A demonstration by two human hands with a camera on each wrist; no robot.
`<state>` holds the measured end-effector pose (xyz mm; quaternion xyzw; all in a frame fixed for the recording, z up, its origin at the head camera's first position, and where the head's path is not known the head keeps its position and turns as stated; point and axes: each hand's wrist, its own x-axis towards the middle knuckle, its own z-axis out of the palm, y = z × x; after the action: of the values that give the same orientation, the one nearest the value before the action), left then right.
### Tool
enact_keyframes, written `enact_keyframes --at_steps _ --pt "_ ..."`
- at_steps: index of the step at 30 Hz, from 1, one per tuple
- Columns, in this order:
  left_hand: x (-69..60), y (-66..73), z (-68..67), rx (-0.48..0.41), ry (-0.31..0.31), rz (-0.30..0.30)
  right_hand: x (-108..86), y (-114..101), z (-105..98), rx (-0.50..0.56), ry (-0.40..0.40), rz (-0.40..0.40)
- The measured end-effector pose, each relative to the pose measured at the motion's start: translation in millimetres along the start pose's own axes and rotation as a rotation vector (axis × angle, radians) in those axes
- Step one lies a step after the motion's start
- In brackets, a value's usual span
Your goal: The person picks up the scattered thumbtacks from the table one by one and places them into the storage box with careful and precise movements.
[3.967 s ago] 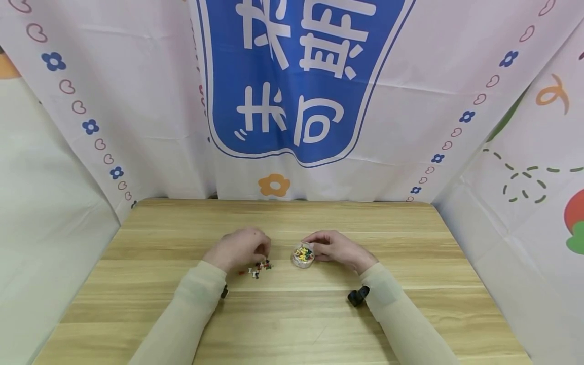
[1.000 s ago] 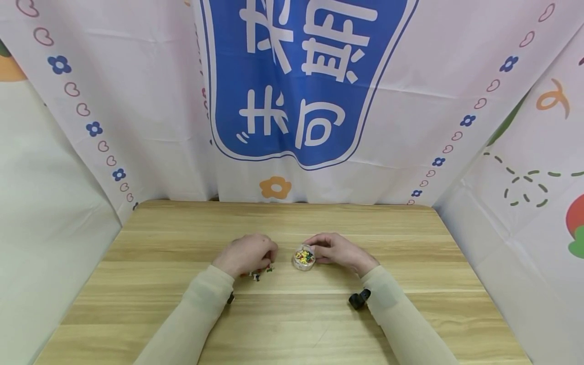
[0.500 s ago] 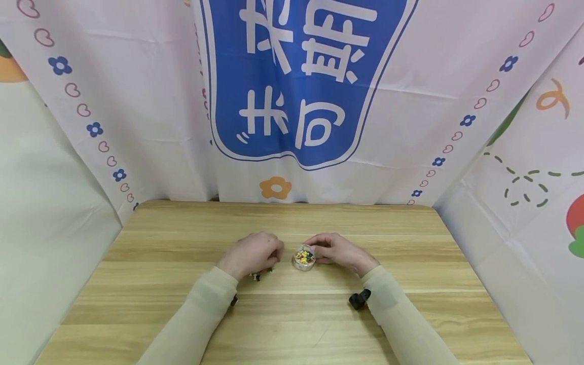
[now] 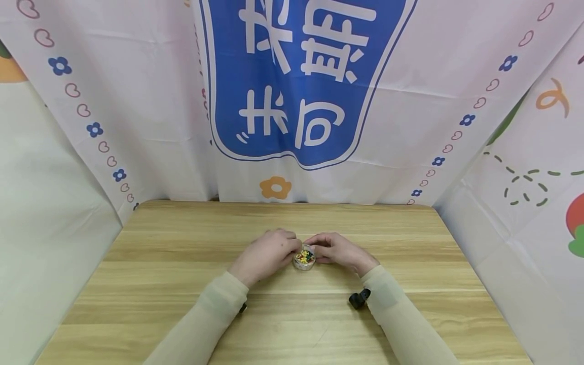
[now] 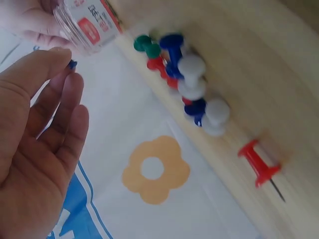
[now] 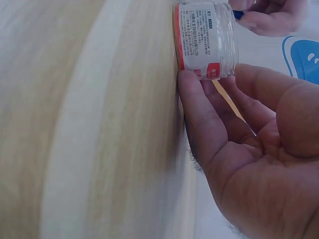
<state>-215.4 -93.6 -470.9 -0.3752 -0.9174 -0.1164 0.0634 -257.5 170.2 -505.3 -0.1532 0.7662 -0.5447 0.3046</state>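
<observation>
My left hand (image 4: 269,254) is at the near-left rim of a small clear jar (image 4: 304,264). Between thumb and forefinger it pinches a blue push pin (image 5: 73,64), most of which the fingertips hide. The open-topped jar stands upright, holding yellow, green and red push pins (image 4: 304,255). My right hand (image 4: 343,252) grips the jar from the right; a white and red label (image 6: 199,40) shows on its side in the right wrist view. On the table under my left hand lie several loose pins, among them a white push pin (image 5: 192,74) and a red push pin (image 5: 258,162).
The wooden table (image 4: 292,324) has its back edge against a hanging printed cloth (image 4: 164,126). White sheets stand at both sides. A black wrist camera (image 4: 359,299) sits at the right wrist. In the head view my left hand covers the loose pins.
My left hand has moved right from the loose pins to the jar, now with a blue push pin in its fingertips. The right hand and the jar have stayed in place.
</observation>
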Motion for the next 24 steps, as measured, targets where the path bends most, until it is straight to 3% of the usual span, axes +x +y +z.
enact_keyframes --at_steps 6,15,24 --pt "0.6 2.8 1.6 -0.024 0.018 0.014 0.8 -0.5 0.4 -0.003 0.004 0.015" --pt "-5.3 -12.7 -13.1 -0.056 -0.046 -0.119 2.4 0.6 0.5 0.006 0.004 0.008" --pt "-24.0 -34.6 -22.8 -0.119 -0.168 -0.223 2.1 2.2 -0.3 0.001 0.01 -0.004"
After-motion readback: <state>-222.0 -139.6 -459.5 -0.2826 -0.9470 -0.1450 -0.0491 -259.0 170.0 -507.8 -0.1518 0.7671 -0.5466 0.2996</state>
